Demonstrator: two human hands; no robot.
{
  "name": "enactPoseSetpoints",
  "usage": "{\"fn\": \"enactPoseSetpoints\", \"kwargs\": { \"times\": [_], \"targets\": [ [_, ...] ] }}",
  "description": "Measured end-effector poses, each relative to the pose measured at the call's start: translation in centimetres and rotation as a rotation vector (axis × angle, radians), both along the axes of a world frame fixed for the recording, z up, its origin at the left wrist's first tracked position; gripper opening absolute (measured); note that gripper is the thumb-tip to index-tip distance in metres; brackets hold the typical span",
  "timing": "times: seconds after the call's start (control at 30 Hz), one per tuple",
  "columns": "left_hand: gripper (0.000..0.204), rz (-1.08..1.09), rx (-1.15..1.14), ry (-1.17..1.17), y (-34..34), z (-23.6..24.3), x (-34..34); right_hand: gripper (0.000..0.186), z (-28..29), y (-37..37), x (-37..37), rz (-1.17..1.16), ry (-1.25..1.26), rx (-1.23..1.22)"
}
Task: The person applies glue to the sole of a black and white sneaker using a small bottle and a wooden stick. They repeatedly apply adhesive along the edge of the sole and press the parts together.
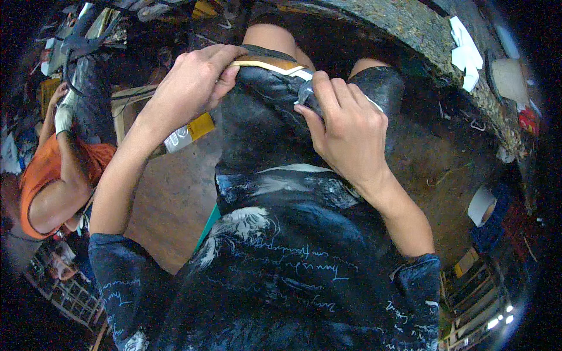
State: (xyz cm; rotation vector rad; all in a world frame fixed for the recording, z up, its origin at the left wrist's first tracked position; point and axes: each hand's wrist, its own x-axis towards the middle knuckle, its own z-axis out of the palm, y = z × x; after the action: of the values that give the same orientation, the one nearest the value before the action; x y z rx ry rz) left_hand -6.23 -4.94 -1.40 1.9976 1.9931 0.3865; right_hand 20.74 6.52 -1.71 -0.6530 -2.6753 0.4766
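What looks like a shoe point(272, 63) lies across my lap, above my dark shorts. A black ridged sole, a tan-brown side and a whitish strip along the edge show on it. My left hand point(196, 79) grips its left end, the thumb folded under and the fingers over the top. At the other end, my right hand point(351, 117) closes round a grey, shiny part point(305, 92), with the thumb pressed near a small white edge. Both palms hide much of what they hold, so the full shape does not show.
To the left sits another person point(64, 169) in an orange top, wearing a white glove. A yellow-and-white packet point(190, 133) lies on the brown floor point(170, 199). A rough stone-like ledge point(410, 41) runs along the upper right, carrying a white cloth-like piece point(465, 52). A white roll point(482, 206) is at right.
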Motion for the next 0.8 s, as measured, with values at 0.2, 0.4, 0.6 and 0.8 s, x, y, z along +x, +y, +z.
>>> {"fn": "enactPoseSetpoints", "kwargs": {
  "times": [0.2,0.4,0.6,0.8],
  "targets": [
    [0.029,-0.021,-0.063,0.01,-0.1,0.8,0.5,0.051,0.2,-0.5,0.3,-0.01,-0.012,0.025],
    [0.027,-0.041,-0.066,-0.013,0.8,1.0,0.7,0.052,0.8,0.0,0.4,0.002,-0.013,0.048],
    [0.017,-0.017,0.005,0.007,1.3,0.3,1.2,0.051,1.1,0.6,0.5,-0.012,-0.013,0.077],
    [0.016,0.058,-0.09,-0.043,-0.6,4.8,1.8,0.051,1.6,0.6,1.3,-0.006,0.037,-0.089]
  ]
}}
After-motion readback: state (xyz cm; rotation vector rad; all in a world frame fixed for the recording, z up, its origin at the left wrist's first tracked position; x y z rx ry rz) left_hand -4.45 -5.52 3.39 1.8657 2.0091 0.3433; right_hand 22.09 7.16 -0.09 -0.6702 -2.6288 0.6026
